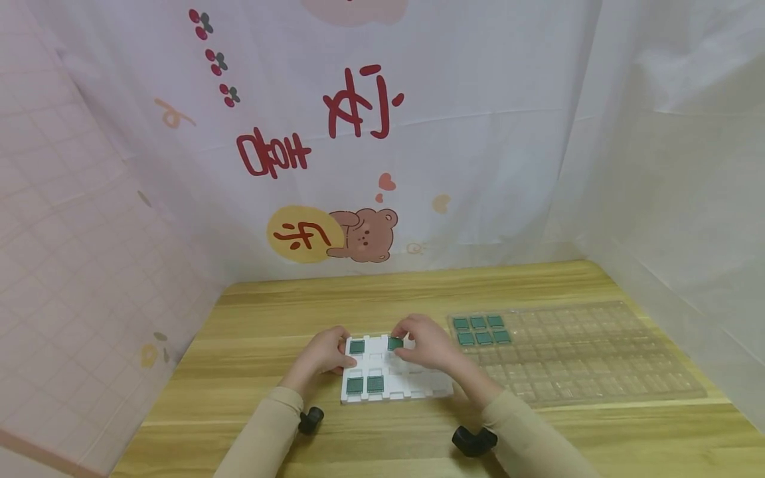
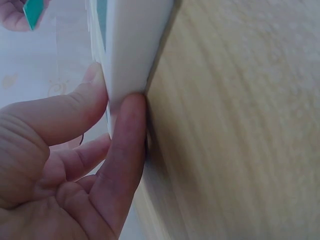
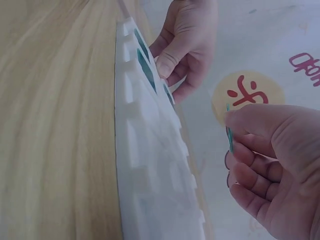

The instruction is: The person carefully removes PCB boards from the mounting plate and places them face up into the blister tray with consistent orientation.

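Note:
A white tray [image 1: 412, 383] with moulded pockets lies on the table, and three small green circuit boards [image 1: 355, 385] sit in pockets near its left end. My left hand [image 1: 327, 350] grips the tray's left edge; in the left wrist view, the thumb presses the top face while a finger [image 2: 130, 130] lies along the side wall. Between thumb and fingertips, my right hand [image 1: 427, 342] pinches another green circuit board [image 3: 230, 137]. That board is held above the tray's far side, apart from it in the right wrist view.
On the right of the wooden table [image 1: 269, 305] lies a large clear plastic tray [image 1: 597, 358], with several green boards [image 1: 477, 322] in its far left corner. White printed cloth [image 1: 478, 133] hangs behind and at both sides. Black wrist mounts [image 1: 474, 441] sit by both sleeves.

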Available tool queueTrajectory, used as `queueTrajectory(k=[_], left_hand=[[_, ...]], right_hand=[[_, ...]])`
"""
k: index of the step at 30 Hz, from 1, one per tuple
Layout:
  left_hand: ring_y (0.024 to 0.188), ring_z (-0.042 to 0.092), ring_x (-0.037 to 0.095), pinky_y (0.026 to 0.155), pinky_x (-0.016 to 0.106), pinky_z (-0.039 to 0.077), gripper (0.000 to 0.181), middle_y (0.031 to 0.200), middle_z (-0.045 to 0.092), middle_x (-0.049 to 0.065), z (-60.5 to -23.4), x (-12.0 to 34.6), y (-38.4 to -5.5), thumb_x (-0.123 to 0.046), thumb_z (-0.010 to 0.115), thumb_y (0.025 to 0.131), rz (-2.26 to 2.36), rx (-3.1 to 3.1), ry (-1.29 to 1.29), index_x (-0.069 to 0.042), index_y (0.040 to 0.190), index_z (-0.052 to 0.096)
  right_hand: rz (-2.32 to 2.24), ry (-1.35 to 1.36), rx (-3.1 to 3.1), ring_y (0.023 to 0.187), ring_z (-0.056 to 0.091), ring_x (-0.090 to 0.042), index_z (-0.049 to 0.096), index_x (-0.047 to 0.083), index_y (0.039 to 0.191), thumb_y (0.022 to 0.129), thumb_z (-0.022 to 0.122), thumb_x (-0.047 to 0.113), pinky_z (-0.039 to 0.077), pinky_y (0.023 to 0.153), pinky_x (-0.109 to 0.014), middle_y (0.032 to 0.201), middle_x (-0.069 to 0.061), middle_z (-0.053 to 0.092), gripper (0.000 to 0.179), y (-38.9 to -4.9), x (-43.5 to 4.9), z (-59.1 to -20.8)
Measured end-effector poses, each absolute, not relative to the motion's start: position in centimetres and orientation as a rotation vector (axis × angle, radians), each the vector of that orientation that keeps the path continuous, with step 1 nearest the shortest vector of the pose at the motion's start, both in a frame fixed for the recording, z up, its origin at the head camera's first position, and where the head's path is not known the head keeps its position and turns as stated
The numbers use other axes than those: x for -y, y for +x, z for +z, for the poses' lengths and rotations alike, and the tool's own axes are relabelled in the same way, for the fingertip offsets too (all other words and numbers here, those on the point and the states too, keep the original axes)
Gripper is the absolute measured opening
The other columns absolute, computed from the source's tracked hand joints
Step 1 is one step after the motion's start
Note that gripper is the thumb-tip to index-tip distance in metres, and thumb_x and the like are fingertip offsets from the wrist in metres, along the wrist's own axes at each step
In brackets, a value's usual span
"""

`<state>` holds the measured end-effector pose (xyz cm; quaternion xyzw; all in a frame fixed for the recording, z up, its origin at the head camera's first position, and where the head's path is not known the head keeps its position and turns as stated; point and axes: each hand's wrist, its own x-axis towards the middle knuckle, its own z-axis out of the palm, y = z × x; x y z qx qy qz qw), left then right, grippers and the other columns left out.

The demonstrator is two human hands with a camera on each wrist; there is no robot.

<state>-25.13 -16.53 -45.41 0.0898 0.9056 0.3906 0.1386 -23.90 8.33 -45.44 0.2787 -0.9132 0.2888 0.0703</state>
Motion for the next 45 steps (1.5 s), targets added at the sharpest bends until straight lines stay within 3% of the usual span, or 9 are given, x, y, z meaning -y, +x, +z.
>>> queueTrajectory(k=[26, 33, 45], left_hand=[[0.061, 0.055, 0.019, 0.057, 0.03, 0.058, 0.059, 0.081, 0.052, 0.01, -45.6, 16.8, -25.2, 0.003, 0.082, 0.078, 1.107, -2.631, 0.264, 0.009, 0.129, 0.052], [0.061, 0.056, 0.019, 0.057, 0.031, 0.058, 0.059, 0.08, 0.051, 0.01, -45.5, 16.8, -25.0, 0.002, 0.082, 0.078, 1.097, -2.637, 0.276, 0.009, 0.13, 0.052], [0.06, 0.055, 0.018, 0.057, 0.03, 0.058, 0.058, 0.08, 0.051, 0.009, -45.5, 16.9, -25.1, 0.003, 0.08, 0.079, 1.094, -2.636, 0.27, 0.009, 0.13, 0.052]], right_hand=[[0.921, 0.756, 2.743, 0.087, 0.058, -0.02, 0.069, 0.012, 0.098, 0.083, 0.079, 0.012, 0.052, 0.076, -0.032, 0.098, 0.005, 0.063, 0.018, -21.8, -15.1, -45.4], [0.926, 0.73, 2.75, 0.088, 0.059, -0.023, 0.069, 0.012, 0.097, 0.083, 0.076, 0.011, 0.052, 0.076, -0.033, 0.102, 0.001, 0.064, 0.016, -21.4, -17.2, -45.8], [0.786, 0.813, 2.662, 0.081, 0.057, -0.016, 0.07, 0.008, 0.094, 0.078, 0.081, 0.009, 0.052, 0.07, -0.029, 0.092, 0.003, 0.063, 0.019, -21.3, -19.6, -46.5]])
